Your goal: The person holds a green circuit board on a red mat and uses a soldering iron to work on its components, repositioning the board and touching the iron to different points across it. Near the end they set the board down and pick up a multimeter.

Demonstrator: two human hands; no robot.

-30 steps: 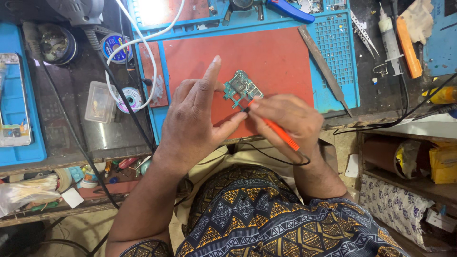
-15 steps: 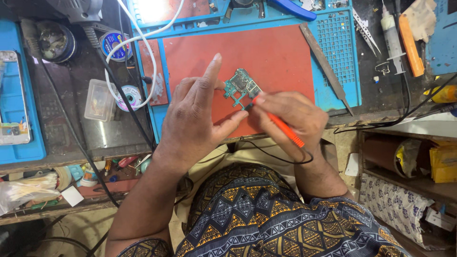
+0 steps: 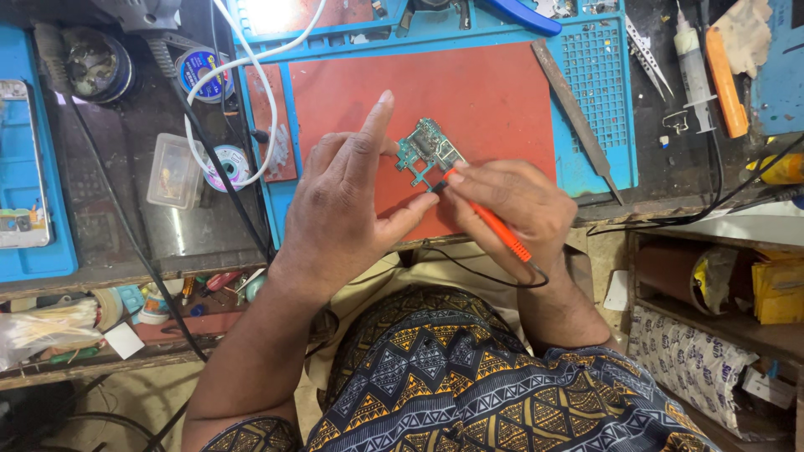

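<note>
Two hands, mine, meet over the red work mat (image 3: pixel 494 92) in the only view I have, the one from my head. My left hand (image 3: pixel 347 209) pinches the small green circuit board (image 3: pixel 429 151) at its left edge, thumb below, fingers closed behind it, with the forefinger pointing up and away. The board is held tilted just above the mat, not resting on it. My right hand (image 3: pixel 511 209) is curled shut around an orange probe (image 3: pixel 490 222), held like a pen, its dark tip touching the board's near edge; a thin black lead (image 3: pixel 469 269) loops back from it toward my lap. I judge the probing is under way: the board is bare and in hand, contact is made. Tweezers (image 3: pixel 645 46) and a syringe (image 3: pixel 693 71) lie untouched, far right.
</note>
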